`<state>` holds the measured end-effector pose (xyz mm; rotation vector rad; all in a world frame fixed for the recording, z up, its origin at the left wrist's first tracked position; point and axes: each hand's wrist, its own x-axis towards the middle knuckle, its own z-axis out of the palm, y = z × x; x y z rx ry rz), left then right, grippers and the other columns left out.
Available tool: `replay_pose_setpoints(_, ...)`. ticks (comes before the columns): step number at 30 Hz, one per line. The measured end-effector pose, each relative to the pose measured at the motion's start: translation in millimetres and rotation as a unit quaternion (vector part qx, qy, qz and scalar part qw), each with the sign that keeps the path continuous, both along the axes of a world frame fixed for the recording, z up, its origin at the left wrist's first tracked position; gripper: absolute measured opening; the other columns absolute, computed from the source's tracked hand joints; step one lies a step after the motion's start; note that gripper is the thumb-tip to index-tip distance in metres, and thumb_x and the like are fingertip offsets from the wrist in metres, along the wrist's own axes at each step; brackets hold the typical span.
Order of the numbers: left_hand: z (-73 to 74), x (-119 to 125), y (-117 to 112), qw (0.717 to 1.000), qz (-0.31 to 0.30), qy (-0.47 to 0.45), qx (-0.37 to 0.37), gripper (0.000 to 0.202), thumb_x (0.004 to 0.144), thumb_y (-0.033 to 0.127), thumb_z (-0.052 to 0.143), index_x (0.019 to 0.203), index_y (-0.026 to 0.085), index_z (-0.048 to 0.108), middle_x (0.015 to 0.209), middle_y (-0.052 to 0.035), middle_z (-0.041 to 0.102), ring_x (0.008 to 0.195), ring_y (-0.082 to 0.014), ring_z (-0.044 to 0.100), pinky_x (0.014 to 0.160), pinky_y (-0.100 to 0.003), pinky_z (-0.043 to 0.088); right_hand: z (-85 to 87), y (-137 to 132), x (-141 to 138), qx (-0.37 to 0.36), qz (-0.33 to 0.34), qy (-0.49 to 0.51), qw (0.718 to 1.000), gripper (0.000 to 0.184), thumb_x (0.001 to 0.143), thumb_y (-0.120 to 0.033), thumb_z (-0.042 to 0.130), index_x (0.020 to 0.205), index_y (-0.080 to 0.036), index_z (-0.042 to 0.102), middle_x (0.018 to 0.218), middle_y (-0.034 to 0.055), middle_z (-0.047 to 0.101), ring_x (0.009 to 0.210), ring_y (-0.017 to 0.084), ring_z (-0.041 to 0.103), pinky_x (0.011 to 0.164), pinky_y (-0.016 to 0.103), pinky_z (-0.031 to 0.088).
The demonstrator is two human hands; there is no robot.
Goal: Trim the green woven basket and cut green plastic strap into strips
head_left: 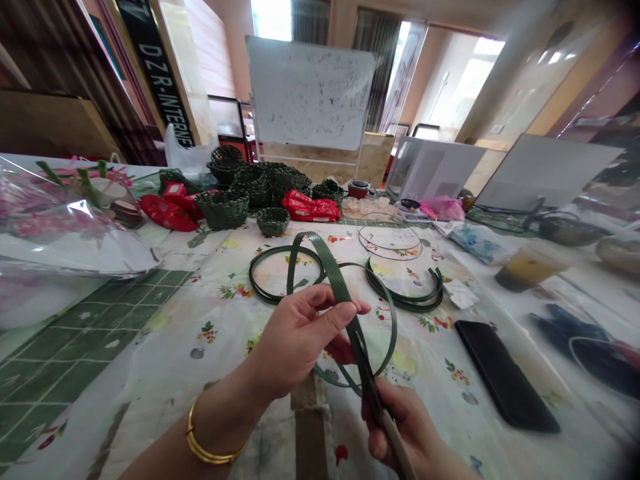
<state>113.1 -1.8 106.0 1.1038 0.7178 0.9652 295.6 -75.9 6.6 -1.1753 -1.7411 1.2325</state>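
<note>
My left hand is closed, thumb and fingers pinching a flat dark green plastic strap. The strap arches up above this hand and loops down again over the table. Lower down, my right hand is closed around the strap's lower stretch, where several dark edges run close together. A tan length comes out below that hand; I cannot tell whether it belongs to the strap. Beyond my hands lie a coil of green strap on the left and a bundle of curved green strips on the right.
A black phone lies right of my hands on the flowered tablecloth. Woven green baskets and red packets stand at the back. A cup of yellow-brown liquid is far right, and clear-wrapped flowers are at left.
</note>
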Motion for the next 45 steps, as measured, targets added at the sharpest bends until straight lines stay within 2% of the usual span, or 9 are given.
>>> replay_pose_setpoints(5,0.1,-1.9,-0.8,1.0,0.0,0.001,0.007,0.026,0.079,0.037,0.069,0.09,0.013,0.07,0.068,-0.0019,0.066,0.048,-0.0086,0.06,0.049,-0.02,0.054,-4.8,-2.6,1.7,0.005,-0.007,-0.013,1.0,0.053,0.074,-0.071,0.059,0.067,-0.02,0.047,0.058,-0.005,0.043,0.053,0.01,0.034,0.048,0.021,0.031)
replay_pose_setpoints(13,0.2,-2.5,0.4,1.0,-0.004,-0.007,0.017,0.024,0.081,0.037,0.069,0.088,0.014,0.07,0.072,-0.0014,0.066,0.05,-0.0084,0.06,0.049,-0.02,0.054,2.3,-2.1,-2.8,-0.01,-0.02,0.004,1.0,0.053,0.072,-0.072,0.059,0.063,-0.02,0.049,0.054,-0.0048,0.04,0.05,0.01,0.035,0.048,0.022,0.037)
replay_pose_setpoints(18,5.0,-13.1,7.5,0.999,0.035,0.011,0.029,0.025,0.085,0.036,0.064,0.092,0.012,0.067,0.066,-0.0018,0.067,0.048,-0.0098,0.061,0.049,-0.02,0.052,4.4,2.2,-2.4,-0.032,-0.014,-0.005,0.999,0.052,0.071,-0.071,0.061,0.066,-0.02,0.053,0.056,-0.0044,0.041,0.052,0.011,0.036,0.049,0.022,0.039)
replay_pose_setpoints(23,8.1,-16.0,9.1,0.998,0.058,0.006,0.038,0.017,0.082,0.029,0.067,0.085,0.012,0.063,0.097,-0.0047,0.072,0.047,-0.0076,0.061,0.047,-0.021,0.051,3.9,1.0,-1.3,-0.03,-0.002,-0.012,0.999,0.053,0.072,-0.072,0.059,0.068,-0.02,0.054,0.056,-0.0035,0.045,0.052,0.011,0.038,0.048,0.021,0.038)
replay_pose_setpoints(30,1.4,-8.2,5.8,0.999,0.037,0.013,0.025,0.022,0.081,0.034,0.068,0.087,0.014,0.064,0.099,-0.0085,0.073,0.052,-0.0114,0.064,0.048,-0.024,0.054,5.6,0.0,-0.2,-0.005,-0.005,-0.019,1.0,0.048,0.074,-0.066,0.062,0.072,-0.019,0.051,0.06,-0.004,0.045,0.056,0.011,0.036,0.051,0.021,0.033)
replay_pose_setpoints(36,0.3,-9.3,4.2,0.999,0.035,0.018,0.027,0.023,0.081,0.035,0.069,0.09,0.014,0.066,0.1,-0.01,0.072,0.055,-0.0127,0.065,0.048,-0.024,0.054,1.9,0.2,0.9,-0.007,0.007,-0.012,1.0,0.048,0.075,-0.064,0.063,0.068,-0.019,0.048,0.056,-0.0053,0.043,0.052,0.009,0.033,0.047,0.021,0.029)
replay_pose_setpoints(42,3.0,-11.0,4.8,0.999,0.024,0.018,0.033,0.025,0.082,0.035,0.068,0.093,0.013,0.066,0.078,-0.0053,0.07,0.053,-0.0125,0.064,0.049,-0.023,0.054,-4.3,-2.4,0.4,0.003,0.002,-0.005,1.0,0.046,0.076,-0.064,0.063,0.069,-0.02,0.051,0.056,-0.0053,0.043,0.051,0.009,0.036,0.048,0.021,0.032)
replay_pose_setpoints(45,3.7,-12.3,4.9,0.999,0.022,0.014,0.033,0.024,0.081,0.036,0.068,0.09,0.013,0.065,0.09,-0.0074,0.071,0.054,-0.0125,0.065,0.049,-0.024,0.054,-5.2,-2.5,-0.2,0.03,-0.008,-0.01,0.999,0.047,0.075,-0.064,0.063,0.067,-0.019,0.052,0.056,-0.0048,0.043,0.051,0.01,0.037,0.049,0.021,0.033)
